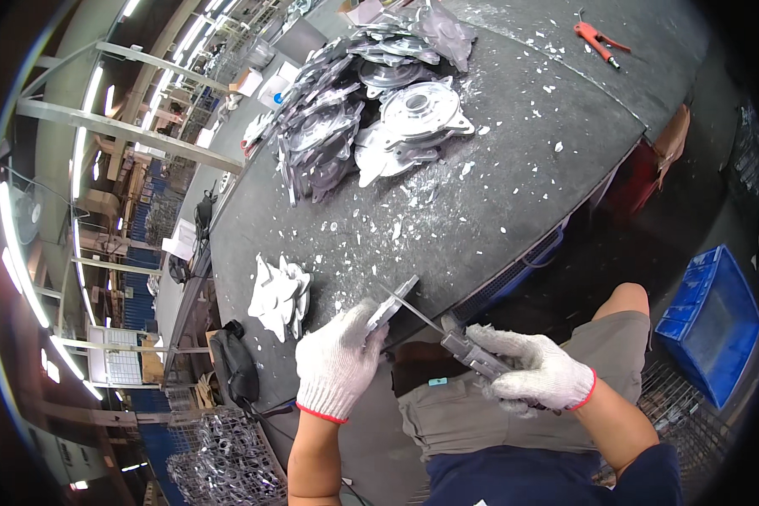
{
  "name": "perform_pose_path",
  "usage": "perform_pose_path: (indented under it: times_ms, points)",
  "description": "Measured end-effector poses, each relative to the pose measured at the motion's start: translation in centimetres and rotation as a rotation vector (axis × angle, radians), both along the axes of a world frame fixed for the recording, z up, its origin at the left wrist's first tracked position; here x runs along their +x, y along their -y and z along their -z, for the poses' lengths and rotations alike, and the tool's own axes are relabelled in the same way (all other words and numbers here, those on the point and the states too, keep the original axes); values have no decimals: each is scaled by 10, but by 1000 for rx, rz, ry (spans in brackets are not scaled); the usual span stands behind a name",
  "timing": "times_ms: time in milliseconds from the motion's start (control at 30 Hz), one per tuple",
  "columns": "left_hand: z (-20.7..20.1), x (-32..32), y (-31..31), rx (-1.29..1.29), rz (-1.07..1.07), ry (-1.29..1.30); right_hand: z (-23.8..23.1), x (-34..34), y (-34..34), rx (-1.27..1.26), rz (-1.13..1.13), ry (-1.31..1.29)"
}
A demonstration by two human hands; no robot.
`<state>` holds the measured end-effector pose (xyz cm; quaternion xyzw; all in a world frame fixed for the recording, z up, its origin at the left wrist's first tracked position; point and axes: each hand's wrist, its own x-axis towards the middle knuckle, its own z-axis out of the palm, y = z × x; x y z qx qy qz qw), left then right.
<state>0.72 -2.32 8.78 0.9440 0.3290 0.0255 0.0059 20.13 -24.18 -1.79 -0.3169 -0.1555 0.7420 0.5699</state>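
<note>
My left hand (339,361), in a white knit glove with a red cuff, grips a flat silvery metal casting (394,302) at the table's near edge. My gloved right hand (541,371) is closed round the blocky grey handle of a tool (472,350) with a thin, straight, file-like blade. The blade points up and left, and its tip meets or passes just by the casting; I cannot tell which. Left of my left hand lies a small stack of bright metal castings (280,297). A larger heap of similar round castings (413,110) sits farther back.
White chips and flakes litter the dark tabletop (514,194). A red air blow gun (597,42) lies at the far right. A blue bin (707,329) stands to my right. Below left, a wire basket (219,460) holds metal parts, near a black bag-like object (234,363).
</note>
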Motion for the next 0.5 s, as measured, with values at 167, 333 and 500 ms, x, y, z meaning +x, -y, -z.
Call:
perform_pose_path:
  times_ms: [167, 333, 500]
  points:
    - [1, 1, 1, -26, 14, 37, -3, 1, 3, -27, 0, -9]
    - [-1, 1, 0, -51, -15, 2, -9, 2, 2, -25, -13, 124]
    - [-1, -1, -1, -69, 0, 40, -2, -3, 5, 102, 61, 431]
